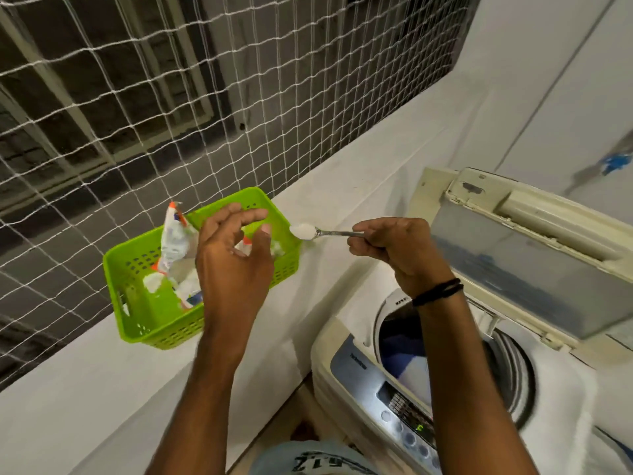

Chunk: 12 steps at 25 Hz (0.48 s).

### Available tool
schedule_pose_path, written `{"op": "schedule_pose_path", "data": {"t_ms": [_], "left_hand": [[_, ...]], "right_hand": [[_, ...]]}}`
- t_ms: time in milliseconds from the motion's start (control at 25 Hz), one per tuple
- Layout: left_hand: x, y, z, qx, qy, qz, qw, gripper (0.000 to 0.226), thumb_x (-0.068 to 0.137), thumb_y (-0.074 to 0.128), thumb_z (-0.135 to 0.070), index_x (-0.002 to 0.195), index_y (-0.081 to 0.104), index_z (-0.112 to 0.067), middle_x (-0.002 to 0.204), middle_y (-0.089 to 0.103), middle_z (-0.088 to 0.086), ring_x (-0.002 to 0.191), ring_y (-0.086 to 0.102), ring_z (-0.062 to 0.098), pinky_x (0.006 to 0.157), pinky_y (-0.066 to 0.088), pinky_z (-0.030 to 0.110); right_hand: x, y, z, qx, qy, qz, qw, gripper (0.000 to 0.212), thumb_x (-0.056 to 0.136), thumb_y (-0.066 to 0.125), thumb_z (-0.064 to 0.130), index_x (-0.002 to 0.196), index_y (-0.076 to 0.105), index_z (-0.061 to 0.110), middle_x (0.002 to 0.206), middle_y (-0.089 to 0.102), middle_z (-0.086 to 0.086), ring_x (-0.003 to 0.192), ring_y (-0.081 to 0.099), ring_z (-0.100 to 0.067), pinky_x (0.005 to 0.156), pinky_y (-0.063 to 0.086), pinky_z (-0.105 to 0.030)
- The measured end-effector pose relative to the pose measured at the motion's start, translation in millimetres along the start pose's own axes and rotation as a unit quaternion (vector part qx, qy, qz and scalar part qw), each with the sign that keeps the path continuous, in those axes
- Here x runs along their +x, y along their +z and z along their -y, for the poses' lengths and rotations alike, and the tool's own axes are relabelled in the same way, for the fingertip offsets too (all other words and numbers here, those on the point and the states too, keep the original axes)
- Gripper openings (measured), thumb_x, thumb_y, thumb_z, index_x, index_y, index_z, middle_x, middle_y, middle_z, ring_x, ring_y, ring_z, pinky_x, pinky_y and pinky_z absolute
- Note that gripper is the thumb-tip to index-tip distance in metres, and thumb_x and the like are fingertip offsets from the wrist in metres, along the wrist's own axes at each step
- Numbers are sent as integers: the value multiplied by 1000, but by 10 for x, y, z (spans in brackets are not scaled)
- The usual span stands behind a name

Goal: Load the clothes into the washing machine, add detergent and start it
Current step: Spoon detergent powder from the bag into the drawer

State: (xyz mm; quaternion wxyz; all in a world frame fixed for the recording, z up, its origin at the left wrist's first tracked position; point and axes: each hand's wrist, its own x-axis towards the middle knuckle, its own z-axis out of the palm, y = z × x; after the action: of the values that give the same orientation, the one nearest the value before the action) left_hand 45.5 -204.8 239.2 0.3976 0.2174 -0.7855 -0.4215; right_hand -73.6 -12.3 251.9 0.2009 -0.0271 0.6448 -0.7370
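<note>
My right hand (394,250) grips the handle of a metal spoon (308,231) heaped with white detergent powder, held level over the ledge beside the basket. My left hand (233,258) hovers above the green plastic basket (137,269), fingers spread and holding nothing. A crumpled white and orange detergent packet (174,241) lies in the basket. At the lower right stands the top-loading washing machine (342,365) with its lid (524,255) raised. Blue and white clothes (404,354) show in the drum.
The basket sits on a white ledge (68,389) running along a window covered with white netting (137,97). The machine's control panel (407,416) faces me with a lit green display. A white wall (548,97) rises behind the machine.
</note>
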Motion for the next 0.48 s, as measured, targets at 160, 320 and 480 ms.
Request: {"op": "schedule_pose_path", "data": {"t_ms": [160,320,480], "left_hand": [[-134,462,-95,-27,15,67,997,19,90,64,-17,104,74,-24,121,62,-1,121,56,6,95,53,42],[-318,996,-134,-15,17,140,990,22,88,66,-10,102,74,-25,120,63,-1,113,57,1,92,54,28],[-643,1627,-104,-7,4,252,968,20,89,67,-10,103,75,-21,115,63,-3,106,62,12,88,54,27]], "right_hand": [[-59,-485,-84,8,32,-71,997,13,87,54,-16,95,65,-17,83,67,-23,70,67,-30,76,62,-34],[-124,-999,-301,17,44,-142,989,18,89,52,-15,83,67,-8,74,70,-17,67,70,-27,68,62,-28],[-239,-1650,-648,69,50,-238,968,22,87,52,-17,78,69,-5,70,70,-16,61,71,-22,62,60,-23]]}}
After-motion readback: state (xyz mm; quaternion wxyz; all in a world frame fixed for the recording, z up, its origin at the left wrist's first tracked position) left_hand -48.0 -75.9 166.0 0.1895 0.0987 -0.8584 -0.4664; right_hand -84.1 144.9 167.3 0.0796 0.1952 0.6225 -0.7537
